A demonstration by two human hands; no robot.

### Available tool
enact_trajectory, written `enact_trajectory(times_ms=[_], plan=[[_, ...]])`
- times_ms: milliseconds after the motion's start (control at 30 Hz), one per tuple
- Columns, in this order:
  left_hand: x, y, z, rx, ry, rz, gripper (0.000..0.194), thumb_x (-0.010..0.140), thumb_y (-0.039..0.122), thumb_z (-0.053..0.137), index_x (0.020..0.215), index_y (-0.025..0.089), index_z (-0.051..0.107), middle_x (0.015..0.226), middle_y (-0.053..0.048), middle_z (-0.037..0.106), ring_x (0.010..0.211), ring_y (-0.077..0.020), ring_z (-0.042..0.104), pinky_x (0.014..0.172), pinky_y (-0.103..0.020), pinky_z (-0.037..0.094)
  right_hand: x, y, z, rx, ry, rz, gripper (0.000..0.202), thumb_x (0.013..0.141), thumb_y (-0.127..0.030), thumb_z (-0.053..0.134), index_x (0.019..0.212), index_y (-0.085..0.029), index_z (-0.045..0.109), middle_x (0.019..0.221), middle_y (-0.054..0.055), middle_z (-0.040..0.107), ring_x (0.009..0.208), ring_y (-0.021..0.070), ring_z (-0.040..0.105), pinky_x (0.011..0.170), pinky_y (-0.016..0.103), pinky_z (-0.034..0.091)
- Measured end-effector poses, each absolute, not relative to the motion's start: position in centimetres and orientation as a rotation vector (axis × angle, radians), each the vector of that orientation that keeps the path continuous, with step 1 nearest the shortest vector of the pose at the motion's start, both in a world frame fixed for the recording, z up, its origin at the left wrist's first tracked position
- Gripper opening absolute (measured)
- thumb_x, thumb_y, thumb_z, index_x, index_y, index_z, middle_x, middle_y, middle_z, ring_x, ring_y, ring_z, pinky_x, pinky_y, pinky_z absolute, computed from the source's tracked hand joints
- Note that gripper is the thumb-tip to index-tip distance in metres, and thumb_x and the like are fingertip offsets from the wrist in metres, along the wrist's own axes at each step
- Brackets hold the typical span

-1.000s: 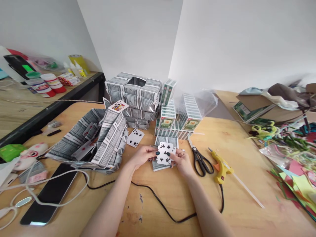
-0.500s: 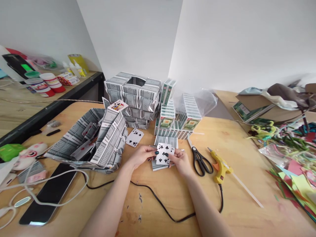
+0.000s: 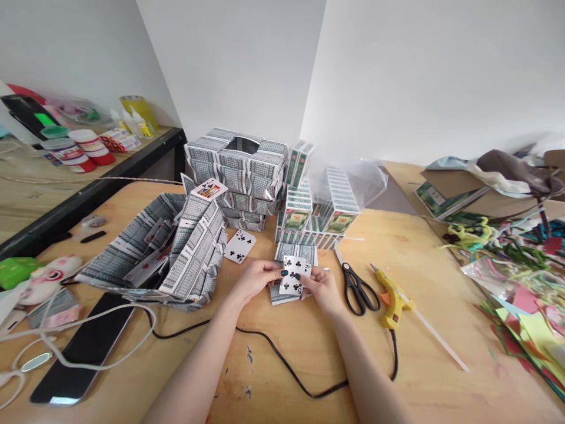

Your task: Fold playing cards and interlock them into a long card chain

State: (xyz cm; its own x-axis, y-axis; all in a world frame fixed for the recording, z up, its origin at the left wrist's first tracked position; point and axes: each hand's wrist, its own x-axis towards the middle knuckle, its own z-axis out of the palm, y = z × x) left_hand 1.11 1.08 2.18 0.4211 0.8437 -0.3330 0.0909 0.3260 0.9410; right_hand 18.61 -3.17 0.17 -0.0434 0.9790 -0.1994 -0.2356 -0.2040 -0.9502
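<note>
Playing cards (image 3: 293, 281), with a five of clubs on the face, are held between my two hands. My left hand (image 3: 258, 279) pinches their left edge, its thumb on the front. On the right edge, my right hand (image 3: 322, 287) grips them with the thumb over the face; a corner marked 6 shows there. Beneath and behind them lies a piece made of patterned card backs (image 3: 289, 298). A loose three of clubs (image 3: 239, 246) rests face up left of my hands, beside an open basket of folded cards (image 3: 194, 259).
Behind are a folded-card box (image 3: 241, 168) and stacked card packs (image 3: 298, 215). Black-handled scissors (image 3: 359, 293) and a yellow glue gun (image 3: 396, 300) lie right, its black cord crossing the front. A black phone (image 3: 83, 350) sits left; coloured paper scraps (image 3: 527, 321) lie far right.
The left thumb has slid slightly right over the held cards. Both hands otherwise keep the same grip, and the view has shifted very slightly.
</note>
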Motion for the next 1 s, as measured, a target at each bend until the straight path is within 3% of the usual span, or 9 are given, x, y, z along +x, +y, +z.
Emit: enact_trajectory(times_ms=[333, 633, 1000], plan=[[1.37, 1.16, 1.79, 1.152, 1.116, 0.642, 0.028, 0.059, 0.038, 0.066, 0.069, 0.011, 0.065, 0.055, 0.000, 0.056, 0.050, -0.0082, 0.043, 0.048, -0.021, 0.030, 18.46, -3.11, 0.31, -1.158, -0.925, 1.474, 0.023, 0.057, -0.032, 0.072, 0.069, -0.014, 0.065, 0.057, 0.001, 0.064, 0.039, 0.0092, 0.051, 0.037, 0.022, 0.047], [1.97, 0.98, 2.44, 1.147, 1.137, 0.679, 0.017, 0.056, 0.028, 0.066, 0.055, 0.012, 0.059, 0.049, 0.003, 0.051, 0.047, -0.0069, 0.040, 0.047, -0.020, 0.029, 18.44, -3.20, 0.19, -1.167, -0.903, 1.471, 0.021, 0.059, -0.031, 0.071, 0.064, -0.013, 0.062, 0.056, 0.000, 0.061, 0.040, 0.0083, 0.050, 0.036, 0.020, 0.046], [1.44, 1.18, 2.07, 1.150, 1.104, 0.640, 0.024, 0.054, 0.034, 0.068, 0.055, 0.013, 0.057, 0.050, 0.003, 0.051, 0.047, -0.0070, 0.041, 0.046, -0.020, 0.028, 18.19, -3.08, 0.64, -1.182, -0.905, 1.475, 0.024, 0.056, -0.034, 0.073, 0.060, -0.014, 0.060, 0.050, -0.002, 0.058, 0.035, 0.0076, 0.047, 0.031, 0.019, 0.043]])
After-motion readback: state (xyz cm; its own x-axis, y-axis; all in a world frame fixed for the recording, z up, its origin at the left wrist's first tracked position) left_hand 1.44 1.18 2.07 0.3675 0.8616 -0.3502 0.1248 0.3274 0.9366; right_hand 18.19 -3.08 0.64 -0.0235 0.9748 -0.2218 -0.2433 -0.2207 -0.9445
